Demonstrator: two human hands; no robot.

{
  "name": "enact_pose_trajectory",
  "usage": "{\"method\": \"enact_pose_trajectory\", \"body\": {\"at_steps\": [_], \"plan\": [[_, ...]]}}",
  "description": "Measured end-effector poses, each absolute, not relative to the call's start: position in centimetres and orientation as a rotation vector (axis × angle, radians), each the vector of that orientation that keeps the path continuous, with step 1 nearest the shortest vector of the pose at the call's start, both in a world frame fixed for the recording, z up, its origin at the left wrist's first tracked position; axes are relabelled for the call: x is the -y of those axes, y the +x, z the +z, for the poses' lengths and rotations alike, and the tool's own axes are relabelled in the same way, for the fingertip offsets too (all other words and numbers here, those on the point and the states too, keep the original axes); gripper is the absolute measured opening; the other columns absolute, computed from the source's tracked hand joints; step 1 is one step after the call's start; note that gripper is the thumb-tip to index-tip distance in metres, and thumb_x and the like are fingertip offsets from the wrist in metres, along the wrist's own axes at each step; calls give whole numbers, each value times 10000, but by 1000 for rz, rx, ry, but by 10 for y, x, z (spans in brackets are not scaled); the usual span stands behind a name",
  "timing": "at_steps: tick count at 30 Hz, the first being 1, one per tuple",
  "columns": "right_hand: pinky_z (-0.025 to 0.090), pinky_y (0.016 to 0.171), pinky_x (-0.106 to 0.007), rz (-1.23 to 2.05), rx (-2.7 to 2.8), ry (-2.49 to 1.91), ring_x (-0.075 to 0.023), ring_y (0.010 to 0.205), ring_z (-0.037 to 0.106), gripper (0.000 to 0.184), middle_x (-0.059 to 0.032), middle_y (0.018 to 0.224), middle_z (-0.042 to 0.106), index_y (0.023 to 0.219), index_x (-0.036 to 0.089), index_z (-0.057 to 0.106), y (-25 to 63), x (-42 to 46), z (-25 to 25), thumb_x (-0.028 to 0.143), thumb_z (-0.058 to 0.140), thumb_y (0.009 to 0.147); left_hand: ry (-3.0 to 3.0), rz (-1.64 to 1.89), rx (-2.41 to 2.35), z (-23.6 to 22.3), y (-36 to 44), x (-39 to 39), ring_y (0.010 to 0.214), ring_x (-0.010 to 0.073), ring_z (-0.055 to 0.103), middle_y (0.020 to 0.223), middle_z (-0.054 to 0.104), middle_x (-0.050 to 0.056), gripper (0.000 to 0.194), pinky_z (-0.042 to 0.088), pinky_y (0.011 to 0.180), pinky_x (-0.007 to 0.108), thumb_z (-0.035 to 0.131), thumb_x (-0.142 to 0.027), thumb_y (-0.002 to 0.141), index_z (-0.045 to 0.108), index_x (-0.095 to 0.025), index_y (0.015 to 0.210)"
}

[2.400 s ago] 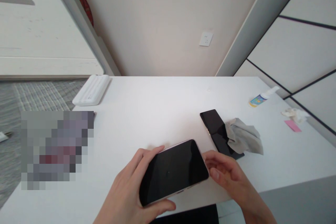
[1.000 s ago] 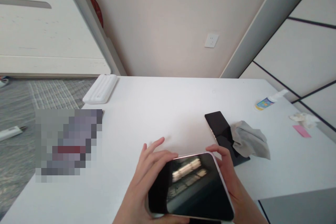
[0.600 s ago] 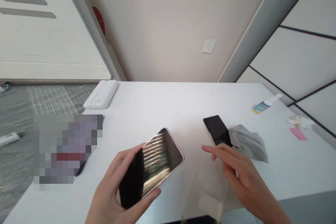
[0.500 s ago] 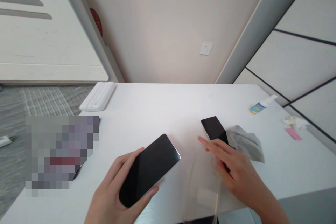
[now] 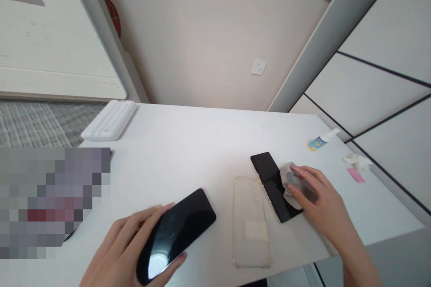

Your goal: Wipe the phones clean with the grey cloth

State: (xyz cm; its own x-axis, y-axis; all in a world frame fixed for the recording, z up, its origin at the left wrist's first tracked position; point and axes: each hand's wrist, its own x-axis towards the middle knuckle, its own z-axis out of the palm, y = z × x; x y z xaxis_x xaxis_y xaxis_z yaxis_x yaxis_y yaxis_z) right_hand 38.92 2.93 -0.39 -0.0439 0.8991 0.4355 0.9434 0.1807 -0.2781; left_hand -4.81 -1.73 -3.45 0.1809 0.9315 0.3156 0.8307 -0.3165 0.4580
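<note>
My left hand (image 5: 126, 242) grips a black-screened smartphone (image 5: 177, 233) by its edges at the lower left, low over the white table (image 5: 175, 143). My right hand (image 5: 321, 195) presses a bunched grey microfibre cloth (image 5: 288, 193) onto a flat black device (image 5: 267, 175) with a gold-dotted line across it. The cloth and fingers hide that device's right end. A clear phone case (image 5: 247, 202) lies flat on the table between my hands, next to the black device.
A white ridged case (image 5: 109, 121) lies at the table's far left. A small spray bottle (image 5: 318, 141), crumpled tissue (image 5: 353, 160) and pink slip (image 5: 355, 175) sit at the right. A pixelated patch (image 5: 50, 197) covers the left table edge.
My right hand has moved onto the grey cloth, bunching it over the black device. The smartphone has dropped lower and further left. The clear case now lies sharply in view on the table.
</note>
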Motion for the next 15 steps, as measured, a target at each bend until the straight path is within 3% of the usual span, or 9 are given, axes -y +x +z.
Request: {"method": "enact_pose_trajectory", "body": {"at_steps": [4, 9, 13, 15], "plan": [[561, 832, -381, -67, 1955, -1713, -257, 959, 721, 279, -68, 1072, 743, 1017, 218, 704, 390, -27, -8, 442, 551, 1080, 2299, 703, -1702, -31, -29, 20, 1201, 322, 655, 1334, 645, 62, 770, 602, 990, 453, 833, -582, 824, 516, -359, 1490], [543, 840, -376, -231, 1810, -1594, -249, 923, 702, 174, -77, 1071, 723, 1060, 226, 685, 341, -7, 17, 371, 589, 1065, 2289, 689, -1696, -21, 6, 26, 1200, 342, 651, 1314, 666, 86, 872, 631, 983, 514, 925, -448, 757, 513, -319, 1515], [590, 849, -338, -155, 1965, -1334, -228, 951, 733, 116, -82, 1109, 736, 1112, 239, 691, 282, 5, 32, 197, 611, 1039, 2240, 619, -1698, -15, 6, 34, 1281, 373, 621, 1411, 631, 121, 1190, 614, 1026, 554, 954, -396, 707, 260, -323, 1671], [612, 835, -329, -91, 2063, -1194, -226, 937, 751, 154, -90, 1079, 758, 1121, 221, 704, 252, 5, 30, 145, 608, 1027, 2236, 583, -1676, -14, -4, 41, 1339, 372, 599, 1477, 597, 142, 1230, 596, 1064, 552, 901, -336, 759, 118, -319, 1708]]}}
